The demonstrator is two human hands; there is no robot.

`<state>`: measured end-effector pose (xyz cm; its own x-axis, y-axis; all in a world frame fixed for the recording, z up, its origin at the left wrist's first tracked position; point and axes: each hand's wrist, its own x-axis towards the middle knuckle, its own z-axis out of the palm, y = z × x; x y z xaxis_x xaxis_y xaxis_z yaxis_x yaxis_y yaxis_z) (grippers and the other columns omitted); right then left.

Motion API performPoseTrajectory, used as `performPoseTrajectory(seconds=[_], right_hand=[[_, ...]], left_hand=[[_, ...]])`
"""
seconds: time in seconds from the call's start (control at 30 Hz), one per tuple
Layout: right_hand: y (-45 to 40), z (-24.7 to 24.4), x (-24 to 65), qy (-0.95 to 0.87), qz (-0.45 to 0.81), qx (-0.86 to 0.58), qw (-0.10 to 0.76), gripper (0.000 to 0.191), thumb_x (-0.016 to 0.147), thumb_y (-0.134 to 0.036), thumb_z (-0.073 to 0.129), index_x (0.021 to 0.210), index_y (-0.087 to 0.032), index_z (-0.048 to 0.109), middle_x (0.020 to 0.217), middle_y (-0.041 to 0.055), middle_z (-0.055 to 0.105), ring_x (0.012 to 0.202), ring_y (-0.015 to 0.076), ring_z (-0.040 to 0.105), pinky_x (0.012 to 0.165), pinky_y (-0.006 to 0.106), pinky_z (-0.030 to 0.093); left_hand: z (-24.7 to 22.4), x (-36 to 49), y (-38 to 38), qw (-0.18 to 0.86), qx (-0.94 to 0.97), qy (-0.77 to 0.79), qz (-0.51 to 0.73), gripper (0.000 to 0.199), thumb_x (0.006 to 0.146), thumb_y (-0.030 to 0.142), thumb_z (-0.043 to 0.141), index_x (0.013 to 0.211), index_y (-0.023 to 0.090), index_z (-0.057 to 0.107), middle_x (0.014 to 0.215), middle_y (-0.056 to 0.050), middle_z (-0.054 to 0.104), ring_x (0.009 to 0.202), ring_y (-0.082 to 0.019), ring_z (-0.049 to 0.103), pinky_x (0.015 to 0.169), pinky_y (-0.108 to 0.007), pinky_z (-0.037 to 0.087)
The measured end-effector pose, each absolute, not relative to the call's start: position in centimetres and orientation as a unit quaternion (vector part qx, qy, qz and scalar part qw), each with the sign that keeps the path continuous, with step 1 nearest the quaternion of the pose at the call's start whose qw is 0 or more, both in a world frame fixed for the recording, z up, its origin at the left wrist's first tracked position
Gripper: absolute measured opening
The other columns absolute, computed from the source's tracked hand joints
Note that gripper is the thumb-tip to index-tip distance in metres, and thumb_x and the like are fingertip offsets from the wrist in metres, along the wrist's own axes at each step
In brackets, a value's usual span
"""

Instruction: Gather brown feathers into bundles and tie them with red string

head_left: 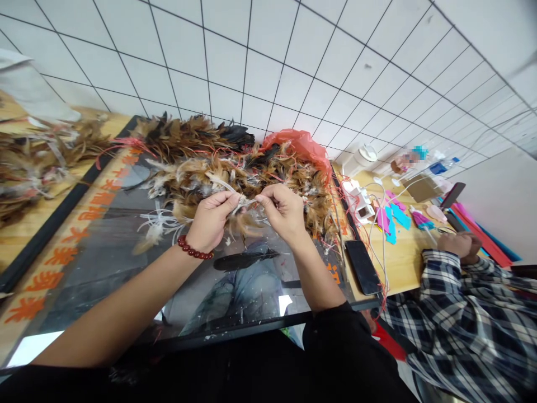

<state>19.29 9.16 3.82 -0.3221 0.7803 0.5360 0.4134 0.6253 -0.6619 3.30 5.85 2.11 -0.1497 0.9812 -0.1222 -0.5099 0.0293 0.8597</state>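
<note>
My left hand [210, 223], with a red bead bracelet at its wrist, is closed in a pinch on a small bunch of brown feathers [244, 225]. From the bunch a thin white strand [250, 201] runs across to my right hand [287, 214], whose thumb and bent fingers pinch its end. Just behind both hands lies a heap of brown and white feathers [188, 173]. Loose white strands [161, 219] spread out left of my left hand. Below the hands, a single black feather [243, 259] lies on the glossy dark board [121, 268].
At the back, a red plastic bag [300, 143] touches the feathers. More feathers [37, 162] cover the table's left side. To the right are a black phone [361, 267], white cables, coloured pieces [394, 218] and a white lidded container [361, 159]. A person in a checked shirt [453, 313] sits there.
</note>
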Motion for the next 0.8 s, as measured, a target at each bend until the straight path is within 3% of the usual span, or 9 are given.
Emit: performPoseTrajectory(seconds=[0.1, 0.27, 0.37, 0.43, 0.5, 0.63, 0.8], right_hand=[[9.1, 3.9, 19.1, -0.776, 0.219, -0.368, 0.463, 0.022, 0.093, -0.035, 0.055, 0.075, -0.022, 0.058, 0.085, 0.0043, 0.065, 0.082, 0.0163, 0.061, 0.079, 0.030, 0.048], [9.4, 2.9, 18.5, -0.738, 0.276, -0.393, 0.474, 0.022, 0.092, -0.037, 0.055, 0.076, -0.021, 0.055, 0.088, 0.0041, 0.067, 0.078, 0.0142, 0.061, 0.074, 0.027, 0.048], [9.6, 2.1, 18.1, -0.681, 0.382, -0.414, 0.469, 0.026, 0.093, -0.044, 0.052, 0.083, -0.021, 0.053, 0.070, -0.0019, 0.063, 0.055, 0.0103, 0.055, 0.057, 0.023, 0.045], [9.6, 2.0, 18.0, -0.658, 0.420, -0.415, 0.467, 0.028, 0.094, -0.047, 0.050, 0.085, -0.021, 0.053, 0.057, -0.0062, 0.054, 0.046, 0.0098, 0.048, 0.051, 0.023, 0.042], [9.5, 2.4, 18.1, -0.689, 0.380, -0.395, 0.474, 0.027, 0.093, -0.046, 0.053, 0.082, -0.021, 0.054, 0.061, -0.0036, 0.056, 0.055, 0.0114, 0.053, 0.058, 0.024, 0.046], [9.2, 3.7, 18.7, -0.800, 0.227, -0.321, 0.454, 0.020, 0.092, -0.033, 0.057, 0.077, -0.020, 0.058, 0.099, 0.0083, 0.062, 0.097, 0.0173, 0.059, 0.088, 0.032, 0.048], [9.4, 3.7, 19.0, -0.844, 0.215, -0.291, 0.397, 0.013, 0.092, -0.028, 0.058, 0.082, -0.021, 0.061, 0.117, 0.0094, 0.059, 0.114, 0.0193, 0.056, 0.100, 0.037, 0.044]], left_hand=[[1.8, 3.1, 6.0, 0.598, 0.304, 0.412, 0.617, 0.017, 0.069, 0.027, 0.082, 0.065, 0.014, 0.071, 0.060, -0.002, 0.062, 0.061, -0.011, 0.054, 0.063, -0.021, 0.044], [2.0, 2.7, 5.9, 0.611, 0.353, 0.348, 0.617, 0.016, 0.070, 0.028, 0.080, 0.067, 0.015, 0.072, 0.097, -0.009, 0.069, 0.092, -0.017, 0.059, 0.083, -0.025, 0.045], [2.1, 2.5, 5.8, 0.613, 0.387, 0.352, 0.592, 0.020, 0.070, 0.031, 0.080, 0.062, 0.015, 0.071, 0.106, -0.012, 0.066, 0.104, -0.022, 0.055, 0.088, -0.029, 0.043], [2.0, 2.4, 5.8, 0.594, 0.401, 0.383, 0.583, 0.020, 0.069, 0.032, 0.079, 0.060, 0.017, 0.071, 0.101, -0.012, 0.066, 0.109, -0.026, 0.052, 0.091, -0.031, 0.041], [1.9, 2.4, 5.9, 0.578, 0.410, 0.413, 0.571, 0.021, 0.070, 0.034, 0.077, 0.057, 0.018, 0.070, 0.090, -0.011, 0.065, 0.107, -0.027, 0.051, 0.091, -0.032, 0.041], [1.7, 2.1, 6.0, 0.559, 0.485, 0.436, 0.513, 0.027, 0.076, 0.035, 0.067, 0.054, 0.019, 0.066, 0.081, -0.008, 0.061, 0.091, -0.024, 0.052, 0.084, -0.031, 0.041], [1.7, 2.0, 5.9, 0.490, 0.597, 0.458, 0.439, 0.027, 0.080, 0.036, 0.058, 0.059, 0.020, 0.061, 0.081, -0.005, 0.059, 0.085, -0.023, 0.052, 0.083, -0.032, 0.041]])
